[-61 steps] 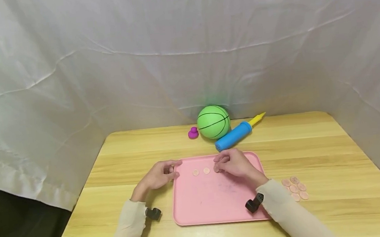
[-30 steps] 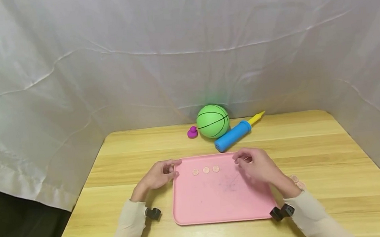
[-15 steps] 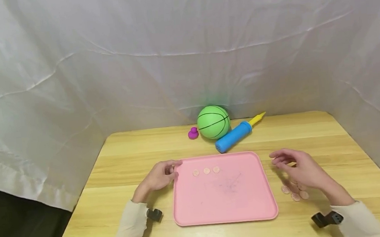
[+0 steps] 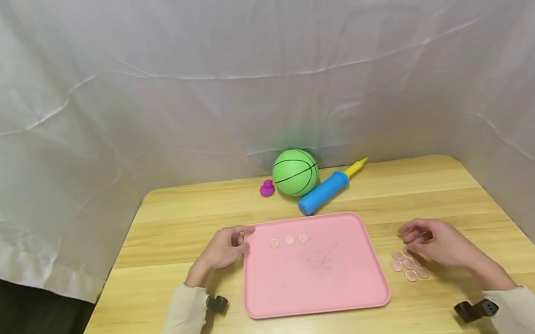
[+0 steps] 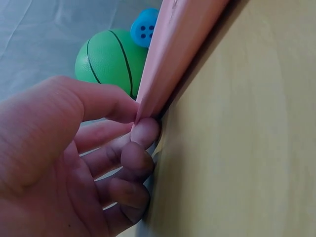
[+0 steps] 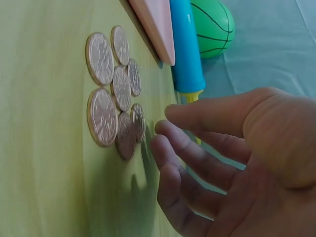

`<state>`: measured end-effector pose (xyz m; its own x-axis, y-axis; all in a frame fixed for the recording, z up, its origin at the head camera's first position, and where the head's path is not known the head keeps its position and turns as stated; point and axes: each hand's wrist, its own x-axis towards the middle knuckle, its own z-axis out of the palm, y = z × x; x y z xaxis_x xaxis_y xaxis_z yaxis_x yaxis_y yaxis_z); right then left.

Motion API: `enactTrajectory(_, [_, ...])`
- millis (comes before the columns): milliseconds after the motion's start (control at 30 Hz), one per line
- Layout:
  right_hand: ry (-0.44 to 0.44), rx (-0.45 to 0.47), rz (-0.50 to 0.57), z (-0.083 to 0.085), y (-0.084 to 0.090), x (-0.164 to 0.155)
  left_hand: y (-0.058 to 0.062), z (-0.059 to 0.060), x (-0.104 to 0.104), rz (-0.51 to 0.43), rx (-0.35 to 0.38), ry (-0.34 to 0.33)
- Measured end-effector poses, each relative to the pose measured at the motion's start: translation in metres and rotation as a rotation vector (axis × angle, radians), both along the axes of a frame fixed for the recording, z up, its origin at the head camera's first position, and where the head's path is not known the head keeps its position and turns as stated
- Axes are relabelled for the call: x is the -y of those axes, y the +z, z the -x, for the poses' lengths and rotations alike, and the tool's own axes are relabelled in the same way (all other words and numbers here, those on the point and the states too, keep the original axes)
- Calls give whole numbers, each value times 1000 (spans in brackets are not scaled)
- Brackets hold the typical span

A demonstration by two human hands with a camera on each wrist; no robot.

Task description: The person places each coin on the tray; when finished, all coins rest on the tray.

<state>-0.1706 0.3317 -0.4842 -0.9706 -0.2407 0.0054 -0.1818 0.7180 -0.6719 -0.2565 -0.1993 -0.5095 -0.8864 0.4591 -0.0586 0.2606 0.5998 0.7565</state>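
A pink tray lies in the middle of the wooden table with three coins in a row near its far edge. My left hand pinches the tray's far left corner between thumb and fingers. My right hand hovers just above a cluster of several copper coins on the table right of the tray; its fingers are loosely curled, close to the coins, and hold nothing.
A green ball, a small purple toy and a blue pump with a yellow tip lie at the table's far edge against a white cloth backdrop. Bare wood flanks the tray on both sides.
My right hand left a third coin in the tray's row, then moved right off the tray and came down over the coin cluster. The left hand kept its grip on the tray corner.
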Motion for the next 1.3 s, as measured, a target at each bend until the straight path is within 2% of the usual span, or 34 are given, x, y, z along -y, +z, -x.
enactTrajectory(300, [-50, 3, -56, -3, -6, -5, 0, 1, -3, -12, 12, 6])
enactTrajectory(600, [-45, -62, -119, -5, -12, -4, -2, -1, -2, -13, 14, 0])
enactTrajectory(700, [-36, -56, -114, -5, -13, -2, -2, -1, -2, -15, 10, -5])
enactTrajectory(933, [50, -28, -69, -3, -17, 1, 0, 1, -1, -23, 2, -8])
enactTrajectory(1133, [47, -24, -74, -5, -20, 4, 0, 0, 0, -30, 32, -4])
enactTrajectory(1300, [44, -41, -49, -5, -21, 3, -1, 0, -1, -35, 30, 1])
